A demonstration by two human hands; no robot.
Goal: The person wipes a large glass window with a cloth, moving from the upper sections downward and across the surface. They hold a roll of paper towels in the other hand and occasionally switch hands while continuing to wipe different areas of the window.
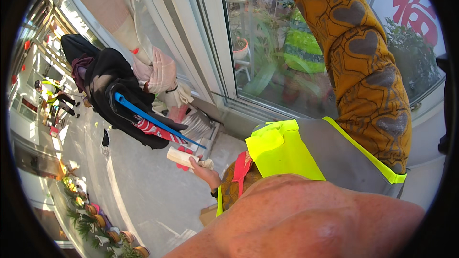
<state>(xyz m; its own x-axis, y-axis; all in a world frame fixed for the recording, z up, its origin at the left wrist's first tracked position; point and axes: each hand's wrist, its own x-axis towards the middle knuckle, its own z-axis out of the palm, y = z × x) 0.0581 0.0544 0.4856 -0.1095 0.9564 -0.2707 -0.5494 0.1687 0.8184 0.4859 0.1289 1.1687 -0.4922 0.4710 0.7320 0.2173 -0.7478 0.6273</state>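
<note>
My left hand [206, 174] is closed round a pale cream roll [184, 156], with a crumpled whitish end by the fingers. Whether it is cloth or paper I cannot tell. Rounded red shapes [182, 166] show just under the roll. My right arm, in a brown sleeve [363, 52] with grey hearts, reaches up past the window, and its hand lies beyond the top edge. Nearest my left hand is a long blue strip [158, 123] slanting across dark clothing [107, 81].
Glazed window panels [267, 67] stand in front, with plants behind the glass. A pink cloth bundle [158, 74] hangs by the frame. Potted plants [98, 222] line the lower left of the grey floor [148, 191]. Another person [55, 93] in a yellow vest is far left.
</note>
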